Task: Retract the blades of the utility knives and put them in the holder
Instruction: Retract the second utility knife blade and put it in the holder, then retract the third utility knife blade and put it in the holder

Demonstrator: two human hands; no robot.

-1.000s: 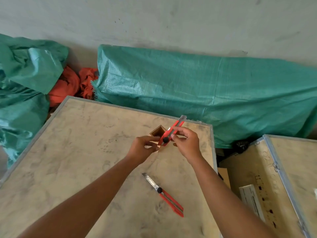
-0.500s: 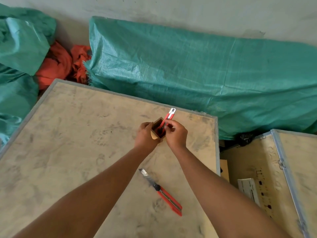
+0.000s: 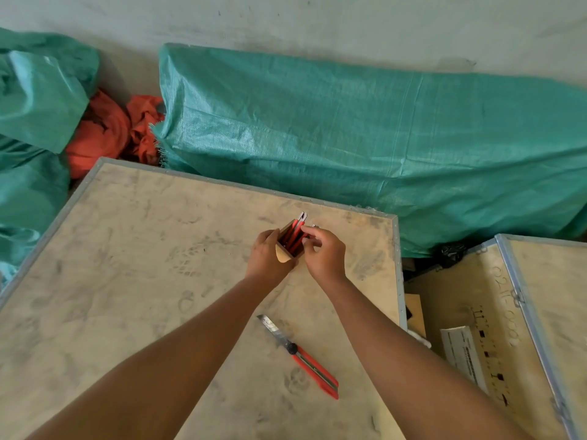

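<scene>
A small brown holder (image 3: 283, 254) is tilted on the crate top (image 3: 133, 281), gripped by my left hand (image 3: 267, 258). Red utility knives (image 3: 295, 231) stick out of its opening, one metal tip showing at the top. My right hand (image 3: 322, 254) sits just right of the holder, fingertips touching the knives at the opening; whether it still grips one I cannot tell. Another red utility knife (image 3: 300, 357) lies on the crate nearer to me, its blade extended toward the upper left.
Green tarpaulin bundles (image 3: 365, 138) and orange cloth (image 3: 108, 131) lie beyond the crate's far edge. A second crate (image 3: 540, 328) stands to the right across a gap, with a white paper label (image 3: 463, 354) on its side.
My right hand has pushed the red knife down into the holder, which my left hand now grips. The view shifted slightly.
</scene>
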